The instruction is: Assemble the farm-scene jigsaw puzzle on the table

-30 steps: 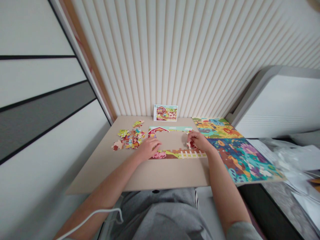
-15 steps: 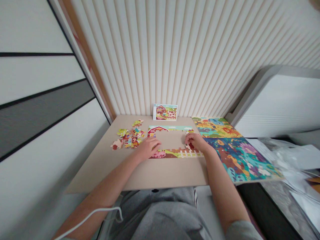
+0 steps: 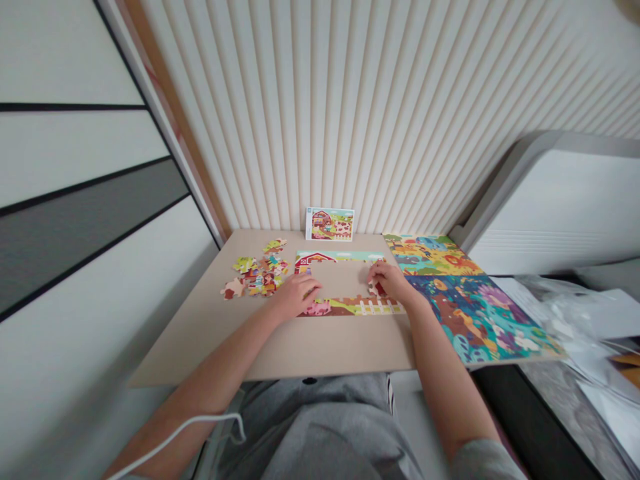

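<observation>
Nearest you is the tabletop (image 3: 320,353). Beyond it your hands stand apart: the left hand (image 3: 300,295), fingers loosely extended, rests at the left side of the puzzle border (image 3: 345,306). The right hand (image 3: 387,281) bends its fingertips over a red-brown and white piece (image 3: 374,290) at the border's right; whether they pinch or press, you cannot tell. Expect light, thin, stiff card: grip opposite edges, sparing the tabs. Farther left lie loose pieces (image 3: 263,280); farthest, a picture card (image 3: 331,225) stands upright.
</observation>
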### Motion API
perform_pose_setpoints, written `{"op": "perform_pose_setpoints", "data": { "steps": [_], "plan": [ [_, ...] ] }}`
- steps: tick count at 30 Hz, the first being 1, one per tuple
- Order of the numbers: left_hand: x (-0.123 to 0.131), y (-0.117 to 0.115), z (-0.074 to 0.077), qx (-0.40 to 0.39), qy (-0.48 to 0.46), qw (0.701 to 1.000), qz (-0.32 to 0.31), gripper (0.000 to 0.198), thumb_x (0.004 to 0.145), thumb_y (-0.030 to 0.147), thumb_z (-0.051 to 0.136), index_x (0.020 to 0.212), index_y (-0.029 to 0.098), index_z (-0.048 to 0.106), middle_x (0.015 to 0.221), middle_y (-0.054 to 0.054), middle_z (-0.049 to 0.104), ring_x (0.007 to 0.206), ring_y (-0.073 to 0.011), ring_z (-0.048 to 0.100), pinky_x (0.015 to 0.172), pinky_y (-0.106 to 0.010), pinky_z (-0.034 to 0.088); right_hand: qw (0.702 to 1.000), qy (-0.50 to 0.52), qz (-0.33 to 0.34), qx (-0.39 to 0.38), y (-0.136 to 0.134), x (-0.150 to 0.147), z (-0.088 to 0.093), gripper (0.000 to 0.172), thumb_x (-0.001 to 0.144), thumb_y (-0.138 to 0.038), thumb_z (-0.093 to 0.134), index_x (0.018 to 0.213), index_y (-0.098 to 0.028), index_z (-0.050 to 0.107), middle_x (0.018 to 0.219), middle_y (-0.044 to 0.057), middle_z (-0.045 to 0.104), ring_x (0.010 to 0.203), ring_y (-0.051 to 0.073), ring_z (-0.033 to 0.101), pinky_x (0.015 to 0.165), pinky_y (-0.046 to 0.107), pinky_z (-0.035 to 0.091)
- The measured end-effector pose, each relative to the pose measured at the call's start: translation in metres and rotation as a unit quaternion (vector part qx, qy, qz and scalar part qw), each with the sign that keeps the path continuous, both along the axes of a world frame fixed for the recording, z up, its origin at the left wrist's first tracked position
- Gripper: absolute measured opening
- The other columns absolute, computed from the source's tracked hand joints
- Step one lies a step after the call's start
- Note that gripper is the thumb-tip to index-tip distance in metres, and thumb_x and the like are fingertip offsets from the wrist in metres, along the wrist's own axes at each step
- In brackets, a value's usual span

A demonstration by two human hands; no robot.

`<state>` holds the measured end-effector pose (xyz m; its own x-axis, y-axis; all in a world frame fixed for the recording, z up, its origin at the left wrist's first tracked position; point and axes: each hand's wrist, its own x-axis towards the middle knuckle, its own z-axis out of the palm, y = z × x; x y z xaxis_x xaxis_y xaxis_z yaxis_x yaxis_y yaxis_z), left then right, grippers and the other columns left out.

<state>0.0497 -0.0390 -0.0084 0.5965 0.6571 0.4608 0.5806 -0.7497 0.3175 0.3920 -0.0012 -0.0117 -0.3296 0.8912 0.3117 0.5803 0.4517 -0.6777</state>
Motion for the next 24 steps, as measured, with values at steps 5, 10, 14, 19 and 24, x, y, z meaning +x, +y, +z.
{"op": "perform_pose_setpoints", "data": {
  "steps": [5, 10, 14, 19, 24],
  "plan": [
    [-0.001, -0.001, 0.003, -0.003, -0.006, 1.0, 0.013, 0.018, 0.098, 0.022, 0.052, 0.103, 0.02, 0.069, 0.102, -0.006, 0.071, 0.101, -0.0214, 0.064, 0.096, -0.039, 0.048, 0.986, 0.117, -0.119, 0.002, -0.004, -0.001, 0.012, 0.029, 0.088, -0.032, 0.049, 0.096, -0.019, 0.073, 0.073, 0.001, 0.06, 0.055, 0.012, 0.054, 0.052, 0.024, 0.045],
    [-0.001, -0.002, 0.005, -0.004, -0.002, 1.0, 0.016, 0.018, 0.098, 0.022, 0.052, 0.102, 0.02, 0.069, 0.101, -0.006, 0.071, 0.1, -0.0217, 0.064, 0.095, -0.039, 0.048, 0.959, 0.17, -0.225, 0.033, 0.005, 0.011, 0.014, 0.042, 0.088, -0.042, 0.052, 0.116, -0.016, 0.069, 0.066, 0.0, 0.059, 0.056, 0.015, 0.054, 0.055, 0.028, 0.047],
    [0.0, -0.002, 0.005, -0.003, 0.001, 1.0, 0.012, 0.018, 0.098, 0.023, 0.051, 0.102, 0.02, 0.069, 0.101, -0.006, 0.071, 0.1, -0.0219, 0.064, 0.094, -0.039, 0.048, 0.943, 0.151, -0.291, 0.057, 0.012, 0.024, 0.005, 0.044, 0.087, -0.043, 0.052, 0.117, -0.016, 0.069, 0.08, 0.007, 0.067, 0.067, 0.02, 0.062, 0.064, 0.034, 0.052],
    [0.0, -0.002, 0.005, -0.007, 0.005, 1.0, 0.008, 0.019, 0.099, 0.023, 0.051, 0.104, 0.02, 0.068, 0.102, -0.006, 0.071, 0.101, -0.0218, 0.064, 0.095, -0.039, 0.048, 0.954, 0.107, -0.278, 0.025, 0.013, 0.027, 0.0, 0.041, 0.086, -0.037, 0.051, 0.114, -0.015, 0.071, 0.079, 0.008, 0.069, 0.066, 0.021, 0.062, 0.064, 0.035, 0.05],
    [0.0, -0.003, 0.007, -0.006, 0.008, 1.0, 0.008, 0.018, 0.098, 0.023, 0.051, 0.103, 0.019, 0.068, 0.102, -0.006, 0.071, 0.1, -0.0218, 0.064, 0.094, -0.039, 0.048, 0.956, 0.081, -0.279, 0.047, 0.01, 0.022, 0.005, 0.041, 0.085, -0.033, 0.051, 0.116, -0.014, 0.071, 0.077, 0.007, 0.07, 0.063, 0.02, 0.059, 0.065, 0.034, 0.048]
  ]
}}
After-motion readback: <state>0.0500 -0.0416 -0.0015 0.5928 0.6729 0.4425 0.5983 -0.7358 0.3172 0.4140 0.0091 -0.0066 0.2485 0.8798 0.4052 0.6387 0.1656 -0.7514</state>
